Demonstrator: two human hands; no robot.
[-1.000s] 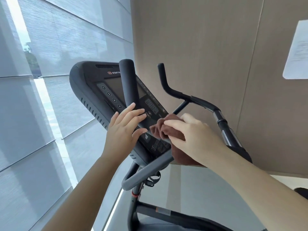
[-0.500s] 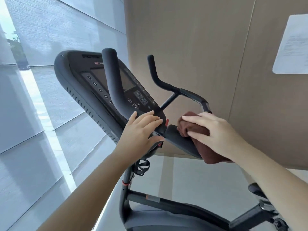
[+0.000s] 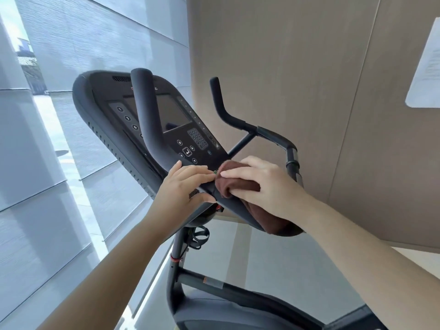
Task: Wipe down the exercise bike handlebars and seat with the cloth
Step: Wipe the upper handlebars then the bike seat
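Note:
The exercise bike's black handlebars curve in front of its console (image 3: 171, 120). One horn (image 3: 145, 110) rises across the screen and the other horn (image 3: 221, 108) stands further right. My left hand (image 3: 183, 186) grips the handlebar at the base of the near horn, fingers curled over it. Right beside it, my right hand (image 3: 264, 184) holds a bunched brown cloth (image 3: 235, 182) pressed onto the handlebar's middle section, with the cloth's tail hanging below the bar. The seat is not in view.
The bike's post (image 3: 176, 258) and frame (image 3: 238, 291) run down to the bottom edge, with a bottle cage (image 3: 198, 236) under the bars. A window wall (image 3: 59, 163) is close on the left. A beige panel wall with a paper notice (image 3: 426, 67) is behind.
My right hand has slid the cloth left along the handlebar, back against my left hand. My left hand has stayed at the base of the near horn.

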